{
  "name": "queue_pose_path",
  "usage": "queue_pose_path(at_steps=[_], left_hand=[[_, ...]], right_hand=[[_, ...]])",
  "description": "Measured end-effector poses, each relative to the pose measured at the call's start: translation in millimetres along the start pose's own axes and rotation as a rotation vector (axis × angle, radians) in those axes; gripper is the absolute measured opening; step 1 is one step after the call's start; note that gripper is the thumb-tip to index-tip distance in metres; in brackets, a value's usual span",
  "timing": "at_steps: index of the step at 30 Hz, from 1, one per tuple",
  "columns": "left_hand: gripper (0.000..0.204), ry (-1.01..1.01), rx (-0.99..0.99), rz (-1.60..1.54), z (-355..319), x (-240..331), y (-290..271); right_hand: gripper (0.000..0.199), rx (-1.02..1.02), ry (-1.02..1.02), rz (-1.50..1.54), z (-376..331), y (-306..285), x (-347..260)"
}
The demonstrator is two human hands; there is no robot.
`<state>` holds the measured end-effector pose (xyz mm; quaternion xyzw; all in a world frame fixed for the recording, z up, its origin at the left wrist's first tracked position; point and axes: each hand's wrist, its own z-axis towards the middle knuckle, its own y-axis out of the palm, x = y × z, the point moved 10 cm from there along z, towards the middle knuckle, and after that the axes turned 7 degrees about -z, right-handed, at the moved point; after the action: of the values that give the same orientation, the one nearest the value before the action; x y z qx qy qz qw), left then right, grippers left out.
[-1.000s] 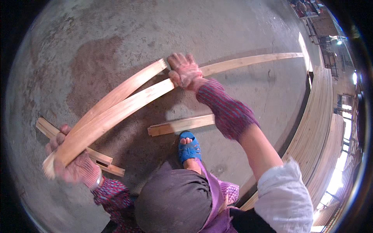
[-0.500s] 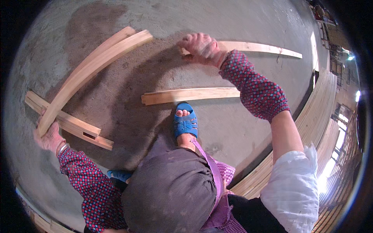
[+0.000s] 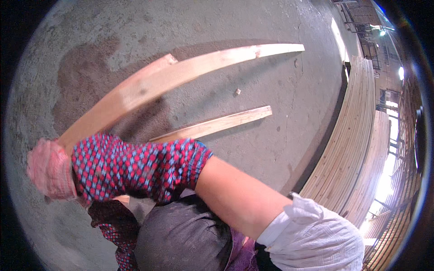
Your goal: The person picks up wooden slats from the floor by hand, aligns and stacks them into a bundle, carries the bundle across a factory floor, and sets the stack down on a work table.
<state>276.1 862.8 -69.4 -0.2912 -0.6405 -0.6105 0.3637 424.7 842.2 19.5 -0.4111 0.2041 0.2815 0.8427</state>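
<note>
Half a second ago the right hand was reaching toward the upper middle; now the gloved right hand (image 3: 50,169) is lying at the far left, its patterned sleeve (image 3: 131,165) crossing in front of the body. The hand is meeting the near end of a long plank (image 3: 190,72), but its fingers are hidden and blurring, so how tightly they are closing cannot be told. The left hand is staying out of sight, only its dark sleeve (image 3: 120,230) showing below.

The long plank is running up and rightward, its shadow falling apart from it, so it is seemingly hanging above the floor (image 3: 253,22). A second plank (image 3: 144,73) is showing along its far edge. Support appearing only at the near end could be letting the far end dip or twist, and a loose hold could be letting the two slide apart.

Farther out, a shorter plank (image 3: 226,124) and a small wood chip (image 3: 238,91) are lying on the floor; stacked boards (image 3: 346,131) are lining the right.
</note>
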Motion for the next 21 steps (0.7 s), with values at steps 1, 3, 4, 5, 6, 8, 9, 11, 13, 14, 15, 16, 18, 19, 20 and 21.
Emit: queue_pose_path(at_steps=[1,3,4,5,6,8,9,11,13,14,15,16,18,19,20,21], left_hand=[[0.052,0.006,-0.049,-0.029,-4,5,15],[0.054,0.014,-0.141,-0.1,-10,13,47],[0.055,0.008,-0.166,-0.14,-11,16,60],[0.055,0.01,-0.17,-0.165,-11,19,64],[0.056,0.011,-0.162,-0.182,-9,19,62],[0.058,0.018,-0.105,-0.222,0,13,46],[0.058,0.001,-0.07,-0.256,9,1,33],[0.06,0.002,0.054,-0.28,29,-15,-9],[0.061,-0.002,0.182,-0.231,31,-13,-43],[0.061,-0.016,0.228,-0.181,29,-11,-51],[0.06,-0.008,0.252,-0.155,27,-7,-57],[0.06,-0.042,0.25,-0.155,26,-14,-51],[0.059,0.013,0.233,-0.139,22,-4,-47],[0.06,-0.007,0.161,-0.097,26,-12,-33],[0.062,0.039,0.066,0.005,26,-4,-16],[0.064,0.069,-0.036,0.087,25,3,7]], right_hand=[[0.043,-0.015,0.03,0.056,3,9,-8],[0.042,0.002,0.054,0.141,9,-3,-11],[0.041,0.019,0.051,0.182,13,-11,-14],[0.04,0.042,0.038,0.224,17,-19,-20],[0.039,0.06,0.022,0.263,21,-26,-26],[0.038,0.098,-0.014,0.314,31,-31,-42],[0.037,0.11,-0.01,0.314,34,-39,-37],[0.046,0.471,-0.128,0.076,2,-109,-5],[0.048,0.278,-0.095,-0.093,-19,-176,40],[0.049,0.18,-0.028,-0.196,-35,-210,73],[0.05,0.094,0.048,-0.321,-52,-236,111],[0.051,0.027,0.137,-0.482,-76,-271,137],[0.053,-0.121,0.243,-0.646,-116,-277,210],[0.054,-0.197,0.28,-0.733,-132,-271,230],[0.055,-0.264,0.29,-0.769,-148,-238,258],[0.057,-0.332,0.281,-0.832,-161,-204,278]])
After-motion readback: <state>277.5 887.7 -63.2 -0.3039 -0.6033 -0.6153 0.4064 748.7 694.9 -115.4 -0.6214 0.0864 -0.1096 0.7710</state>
